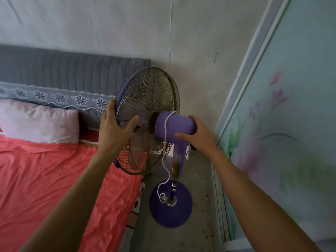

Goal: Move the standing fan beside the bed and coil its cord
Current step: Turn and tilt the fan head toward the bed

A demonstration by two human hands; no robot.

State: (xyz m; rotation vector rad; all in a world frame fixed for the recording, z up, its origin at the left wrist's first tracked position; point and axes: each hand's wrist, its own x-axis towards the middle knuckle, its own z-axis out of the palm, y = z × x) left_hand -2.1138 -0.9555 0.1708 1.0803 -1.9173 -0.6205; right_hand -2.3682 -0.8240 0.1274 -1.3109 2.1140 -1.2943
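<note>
A purple standing fan stands on the floor between the bed (54,179) and the wardrobe. Its wire grille (151,99) faces the bed and its round base (171,215) sits on the concrete floor. My left hand (114,128) grips the grille's purple rim on the bed side. My right hand (196,135) holds the rear of the purple motor housing (174,126). A white cord (166,160) is draped over the housing, hangs down beside the pole and ends in loops near the pole's foot on the base.
The bed has a coral sheet, a pink pillow (40,122) and a grey quilted headboard (72,70). A wardrobe door with painted flowers (281,124) stands close on the right. A white wall is behind the fan. The floor strip between them is narrow.
</note>
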